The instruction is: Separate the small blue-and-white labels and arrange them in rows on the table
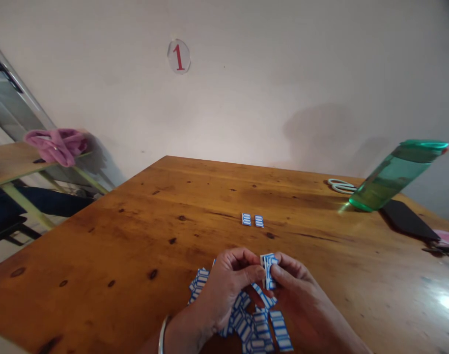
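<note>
Both hands meet over a loose heap of small blue-and-white label strips [242,322] near the table's front. Between their fingertips stands a small stack of label strips [268,270]. My left hand [226,282] pinches its left edge with thumb and forefinger. On the other side, my right hand [301,290] grips the stack with its thumb on the front face. One bent strip [263,296] hangs just below the fingers. Beyond the hands, two small label stacks [252,220] lie side by side on the wood. Part of the heap is hidden behind my left wrist.
The brown wooden table [136,236] reaches to a pale wall. At the right are a green water bottle [397,174], a dark phone-like slab [408,220] and a coiled white cable [340,186]. A pink cloth [58,145] lies on another table at left.
</note>
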{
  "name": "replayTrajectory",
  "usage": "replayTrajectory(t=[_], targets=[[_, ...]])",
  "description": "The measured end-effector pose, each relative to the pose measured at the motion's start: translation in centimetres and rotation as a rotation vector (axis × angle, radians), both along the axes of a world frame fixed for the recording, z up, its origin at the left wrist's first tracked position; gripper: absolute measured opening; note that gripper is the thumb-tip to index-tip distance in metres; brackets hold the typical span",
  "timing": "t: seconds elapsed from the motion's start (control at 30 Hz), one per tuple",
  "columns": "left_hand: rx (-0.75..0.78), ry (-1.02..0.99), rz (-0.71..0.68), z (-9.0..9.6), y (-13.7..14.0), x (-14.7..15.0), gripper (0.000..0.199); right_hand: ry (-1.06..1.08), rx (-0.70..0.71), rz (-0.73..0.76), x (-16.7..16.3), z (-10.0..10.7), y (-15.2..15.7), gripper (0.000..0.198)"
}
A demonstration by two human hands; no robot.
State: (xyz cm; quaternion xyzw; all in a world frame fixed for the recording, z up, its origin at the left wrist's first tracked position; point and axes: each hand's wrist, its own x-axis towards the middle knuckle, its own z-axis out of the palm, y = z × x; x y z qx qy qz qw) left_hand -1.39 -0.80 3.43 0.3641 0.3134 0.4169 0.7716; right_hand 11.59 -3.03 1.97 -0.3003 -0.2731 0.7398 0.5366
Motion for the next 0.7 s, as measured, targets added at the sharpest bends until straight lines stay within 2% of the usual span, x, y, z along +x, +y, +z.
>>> replayTrajectory(t=[0.33, 0.7], targets=[[-0.019, 0.014, -0.033, -0.09, 0.14, -0.33, 0.028, 0.021, 0.014, -0.008, -0.08, 0.12, -0.16, 0.01], [0.016, -0.046, -0.067, -0.28, 0.09, -0.35, 0.028, 0.051, 0.016, 0.047, -0.14, 0.64, -0.41, 0.014]])
